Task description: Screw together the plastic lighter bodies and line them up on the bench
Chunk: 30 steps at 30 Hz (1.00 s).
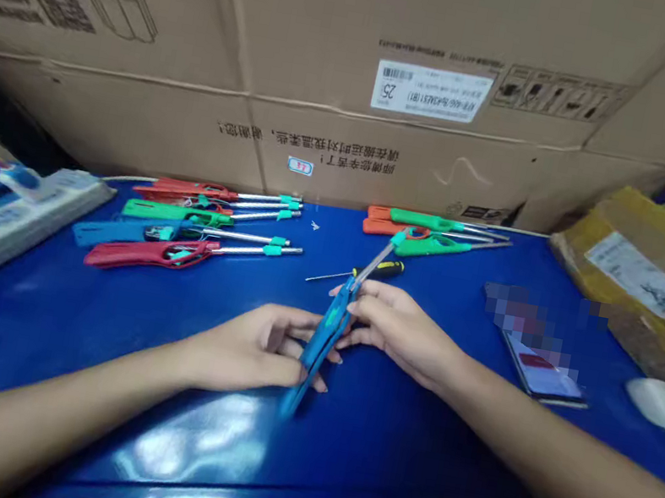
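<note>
Here I have both hands on 1 blue long-nose lighter (pixel 322 337) near the middle of the blue tabletop (pixel 71 306), a little toward its near edge. My left hand (pixel 254 348) is wrapped around the handle end, fingers closed on it from the left side, while my right hand (pixel 399 329) pinches the body higher up, just where the metal nozzle begins. The lighter lies slanted, handle toward me, nozzle pointing at the far edge. Its tip reaches toward a pile of 3 or so lighters, green and orange (pixel 432 230), near the far edge right of centre. A small screwdriver (pixel 360 271) with a black and yellow handle lies just beyond my right fingers, touching nothing I hold as far as I can tell.

Toward the far left corner sits a second group of lighters (pixel 195 225), red, green and blue, nozzles pointing right. A phone (pixel 535 358) lies near the right edge, and a white object (pixel 662 403) beyond it. Cardboard boxes (pixel 340 61) stand along the far edge.

To handle this well, I judge the left grip should stay firm on the handle so the body cannot twist, and the right fingers should work lightly, keeping clear of the trigger and nozzle tip.
</note>
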### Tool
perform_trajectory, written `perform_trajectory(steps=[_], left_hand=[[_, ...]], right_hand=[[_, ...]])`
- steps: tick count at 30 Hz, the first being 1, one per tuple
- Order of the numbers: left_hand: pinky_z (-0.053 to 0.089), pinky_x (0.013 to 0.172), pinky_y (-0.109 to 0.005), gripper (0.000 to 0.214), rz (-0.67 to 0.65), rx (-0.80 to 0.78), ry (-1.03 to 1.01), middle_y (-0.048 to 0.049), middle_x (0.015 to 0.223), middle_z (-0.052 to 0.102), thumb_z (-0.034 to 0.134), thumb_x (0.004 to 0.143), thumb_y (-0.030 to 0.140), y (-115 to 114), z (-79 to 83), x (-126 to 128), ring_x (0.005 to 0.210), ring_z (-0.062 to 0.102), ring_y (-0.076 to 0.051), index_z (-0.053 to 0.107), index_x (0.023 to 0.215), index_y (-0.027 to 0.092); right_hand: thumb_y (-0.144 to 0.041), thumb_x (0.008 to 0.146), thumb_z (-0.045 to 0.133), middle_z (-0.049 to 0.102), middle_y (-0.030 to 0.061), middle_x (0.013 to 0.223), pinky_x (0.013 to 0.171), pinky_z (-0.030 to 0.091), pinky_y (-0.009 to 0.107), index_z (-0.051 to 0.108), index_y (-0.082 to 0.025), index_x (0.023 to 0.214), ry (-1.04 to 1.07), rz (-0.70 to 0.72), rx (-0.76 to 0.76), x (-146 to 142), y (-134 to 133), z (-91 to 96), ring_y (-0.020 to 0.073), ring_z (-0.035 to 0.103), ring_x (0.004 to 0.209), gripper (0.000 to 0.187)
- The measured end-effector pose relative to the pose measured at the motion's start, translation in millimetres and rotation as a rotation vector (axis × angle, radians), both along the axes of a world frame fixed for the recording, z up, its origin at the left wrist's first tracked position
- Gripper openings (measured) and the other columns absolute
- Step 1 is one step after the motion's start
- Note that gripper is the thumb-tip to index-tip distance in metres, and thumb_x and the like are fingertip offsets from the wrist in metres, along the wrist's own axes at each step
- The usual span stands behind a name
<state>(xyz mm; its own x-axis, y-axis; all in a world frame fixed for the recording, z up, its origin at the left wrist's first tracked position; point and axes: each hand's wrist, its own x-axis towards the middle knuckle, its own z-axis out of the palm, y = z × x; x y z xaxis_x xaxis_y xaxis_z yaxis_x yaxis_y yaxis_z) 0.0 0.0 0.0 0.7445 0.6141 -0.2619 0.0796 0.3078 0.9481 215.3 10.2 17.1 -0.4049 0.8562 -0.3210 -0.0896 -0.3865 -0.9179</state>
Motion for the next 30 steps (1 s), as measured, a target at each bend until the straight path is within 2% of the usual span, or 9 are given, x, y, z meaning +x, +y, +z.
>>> perform_trajectory(steps=[5, 8, 11, 14, 16, 21, 25, 30], left_hand=[[0.058, 0.086, -0.038, 0.057, -0.026, -0.03, 0.012, -0.0152, 0.126, 0.069, 0.071, 0.078, 0.011, -3.1, 2.0, 2.4, 0.099, 0.075, -0.027, 0.061, 0.134, 0.018], [0.057, 0.09, -0.04, 0.057, 0.01, -0.086, 0.0, -0.0152, 0.123, 0.07, 0.075, 0.077, 0.012, -6.8, 3.2, 5.1, 0.099, 0.075, -0.028, 0.062, 0.132, 0.016], [0.057, 0.091, -0.037, 0.051, 0.099, -0.118, -0.028, -0.0149, 0.124, 0.071, 0.078, 0.078, 0.016, -10.8, 4.1, 8.4, 0.102, 0.074, -0.026, 0.064, 0.127, 0.014], [0.056, 0.089, -0.03, 0.044, 0.175, -0.098, -0.024, -0.0115, 0.118, 0.073, 0.079, 0.078, 0.018, -13.1, 5.3, 11.1, 0.106, 0.071, -0.023, 0.068, 0.12, 0.015], [0.054, 0.086, -0.027, 0.042, 0.201, -0.062, 0.019, -0.0087, 0.112, 0.074, 0.081, 0.076, 0.018, -13.2, 6.7, 12.0, 0.102, 0.071, -0.02, 0.069, 0.117, 0.015], [0.049, 0.073, -0.023, 0.045, 0.209, 0.033, 0.167, -0.0024, 0.094, 0.073, 0.086, 0.072, 0.028, -10.5, 9.6, 11.1, 0.076, 0.065, -0.011, 0.072, 0.113, 0.015], [0.045, 0.066, -0.02, 0.04, 0.185, -0.026, 0.171, 0.001, 0.08, 0.07, 0.084, 0.077, 0.033, -9.4, 9.6, 10.2, 0.067, 0.059, -0.007, 0.072, 0.111, 0.014], [0.048, 0.068, -0.019, 0.043, 0.19, -0.116, 0.158, 0.0004, 0.082, 0.072, 0.085, 0.076, 0.034, -9.6, 10.9, 11.0, 0.069, 0.061, -0.008, 0.071, 0.111, 0.013]], right_hand=[[-0.014, 0.082, 0.053, 0.066, 0.0003, 0.073, 0.064, 0.055, 0.026, 0.061, -0.014, 0.101, -0.091, -0.008, -0.014, -4.2, -0.7, 2.7, 0.011, 0.062, 0.061, 0.021], [-0.014, 0.084, 0.052, 0.066, 0.0001, 0.074, 0.066, 0.054, 0.026, 0.061, -0.016, 0.1, -0.093, 0.006, -0.002, -3.1, -1.6, 4.0, 0.0112, 0.063, 0.063, 0.018], [-0.022, 0.088, 0.058, 0.063, -0.0015, 0.072, 0.065, 0.054, 0.026, 0.06, -0.017, 0.09, -0.043, 0.034, 0.029, -1.0, -1.6, 4.4, 0.0108, 0.062, 0.063, 0.006], [-0.028, 0.087, 0.068, 0.065, -0.0013, 0.075, 0.063, 0.052, 0.023, 0.061, -0.016, 0.087, -0.073, 0.063, 0.082, 0.4, -1.1, 5.0, 0.0091, 0.062, 0.066, 0.014], [-0.028, 0.086, 0.071, 0.069, 0.0001, 0.081, 0.065, 0.053, 0.022, 0.063, -0.015, 0.091, -0.104, 0.08, 0.105, 0.8, -1.1, 5.2, 0.0093, 0.065, 0.071, 0.016], [-0.025, 0.088, 0.071, 0.07, 0.0011, 0.088, 0.076, 0.059, 0.025, 0.063, -0.015, 0.097, -0.083, 0.081, 0.088, 0.6, -2.8, 4.9, 0.0123, 0.07, 0.083, 0.015], [-0.027, 0.09, 0.069, 0.068, 0.0024, 0.09, 0.075, 0.062, 0.026, 0.063, -0.013, 0.098, -0.123, 0.117, 0.069, 2.8, -2.7, 5.8, 0.0135, 0.07, 0.085, 0.017], [-0.027, 0.09, 0.07, 0.068, 0.0033, 0.091, 0.071, 0.063, 0.025, 0.065, -0.014, 0.096, -0.123, 0.12, 0.04, 5.3, -0.4, 6.7, 0.0135, 0.07, 0.084, 0.016]])
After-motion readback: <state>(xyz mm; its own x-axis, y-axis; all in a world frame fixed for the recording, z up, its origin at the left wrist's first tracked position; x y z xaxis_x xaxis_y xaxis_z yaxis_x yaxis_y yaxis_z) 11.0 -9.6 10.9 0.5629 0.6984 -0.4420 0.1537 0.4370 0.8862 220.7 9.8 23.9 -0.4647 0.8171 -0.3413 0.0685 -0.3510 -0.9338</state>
